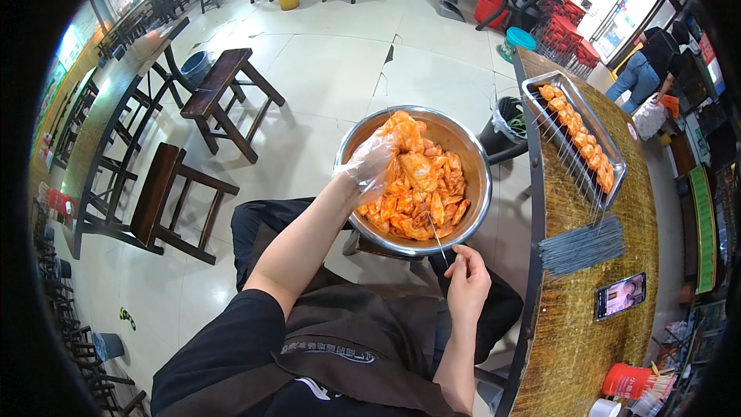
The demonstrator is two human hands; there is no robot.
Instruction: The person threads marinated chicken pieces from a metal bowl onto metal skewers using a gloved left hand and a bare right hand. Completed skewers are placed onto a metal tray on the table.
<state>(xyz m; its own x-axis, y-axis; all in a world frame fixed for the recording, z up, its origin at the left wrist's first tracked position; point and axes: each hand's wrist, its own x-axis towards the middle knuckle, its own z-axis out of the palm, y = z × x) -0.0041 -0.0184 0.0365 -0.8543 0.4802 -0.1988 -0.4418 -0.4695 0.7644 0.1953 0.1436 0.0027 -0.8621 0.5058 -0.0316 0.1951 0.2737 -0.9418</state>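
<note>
A steel bowl [485,185] stands before me on a stool, filled with orange-red marinated meat pieces [405,208] that look like chicken wings. My left hand [376,159], in a clear plastic glove, holds some of this meat above the heap. Between the bare fingers of my right hand [466,272], just outside the near rim, is a thin metal skewer [438,238]; its far end meets a meat piece [419,171] beside the glove. Skewered meat [579,136] lies in a row in a metal tray [616,153] on the wooden table at right. Bare metal skewers [582,246] are piled near it.
The wooden table [596,336] also bears a phone [620,296] and a red container [626,381] of sticks. A lined bin [502,127] stands beside the table. Wooden stools [217,84] and a long table are at left. Another person [642,69] bends over at the far right.
</note>
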